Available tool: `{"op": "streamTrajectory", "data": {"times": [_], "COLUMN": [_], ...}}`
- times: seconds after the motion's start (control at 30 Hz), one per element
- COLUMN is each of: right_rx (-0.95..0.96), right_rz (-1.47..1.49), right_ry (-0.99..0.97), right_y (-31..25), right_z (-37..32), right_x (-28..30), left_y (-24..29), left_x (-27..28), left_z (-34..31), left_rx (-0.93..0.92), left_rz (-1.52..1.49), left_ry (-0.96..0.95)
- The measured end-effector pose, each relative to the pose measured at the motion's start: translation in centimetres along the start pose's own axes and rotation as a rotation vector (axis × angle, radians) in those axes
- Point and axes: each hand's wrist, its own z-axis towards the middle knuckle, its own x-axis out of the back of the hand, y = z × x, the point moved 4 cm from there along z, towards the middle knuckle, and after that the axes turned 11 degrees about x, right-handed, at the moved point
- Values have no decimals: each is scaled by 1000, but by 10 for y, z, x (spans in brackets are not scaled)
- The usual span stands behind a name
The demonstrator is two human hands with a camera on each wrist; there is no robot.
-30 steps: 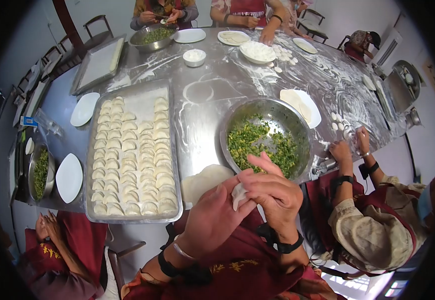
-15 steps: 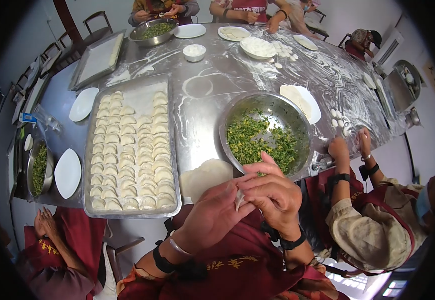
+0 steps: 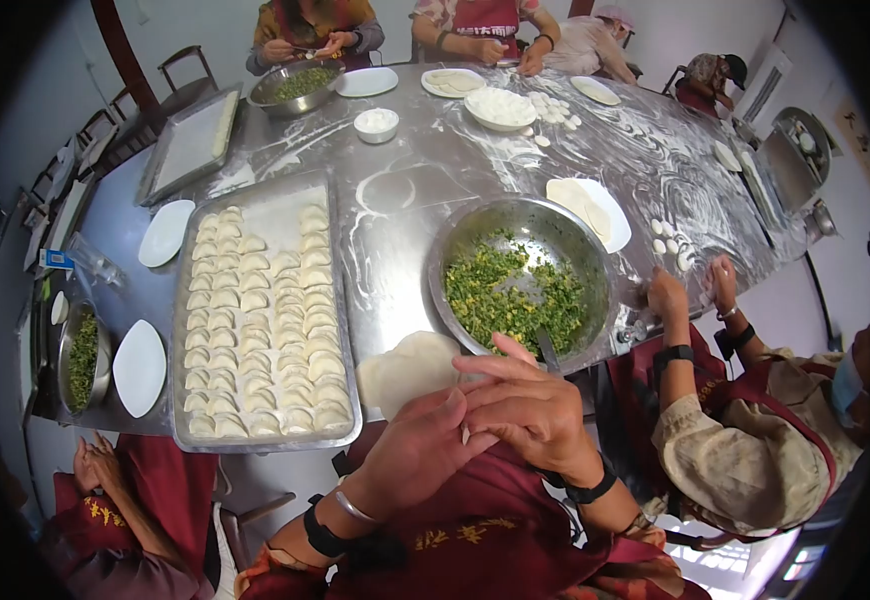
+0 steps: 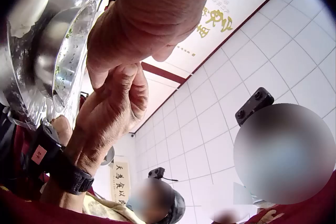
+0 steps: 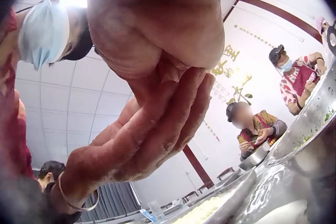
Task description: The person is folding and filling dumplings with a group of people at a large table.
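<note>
My left hand (image 3: 420, 450) and right hand (image 3: 535, 420) meet in front of the steel bowl, fingers closed around one dumpling (image 3: 467, 433). Only a small pale bit of its dough shows; the fingers hide the rest. In the left wrist view, the right hand's (image 4: 107, 111) thumb and fingers press together beneath the left hand. The right wrist view shows the left hand's (image 5: 152, 129) fingers bent up against the right. Just beyond my hands lies a stack of round dough wrappers (image 3: 405, 372). Green and yellow chopped filling (image 3: 505, 295) lies in the bowl (image 3: 587, 250).
A metal tray (image 3: 273, 205) with rows of folded dumplings stands at left. A dark utensil handle (image 3: 548, 350) leans in the bowl. White plates (image 3: 140, 368), a flour bowl (image 3: 503, 118) and dough pieces (image 3: 667, 238) stand around the floured table. A person's hands (image 3: 667, 295) work at right.
The dumpling dough showed between my hands earlier; my fingers now cover nearly all of it. The right fingers have folded further over the left. The utensil handle has come into sight.
</note>
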Motion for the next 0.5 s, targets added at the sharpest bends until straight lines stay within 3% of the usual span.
{"op": "streamTrajectory", "data": {"times": [0.2, 0.4, 0.5], "right_rx": [-17, 31, 55], "right_rz": [-43, -35, -25], "right_ry": [-31, -114, -116], "right_y": [-9, -10, -8], "right_z": [9, 8, 2], "right_x": [0, -1, -4], "left_y": [-2, -4, -5], "left_x": [5, 2, 3], "left_z": [-5, -5, -7], "left_rx": [17, 34, 47], "left_rz": [10, 67, 18], "left_ry": [69, -7, 123]}}
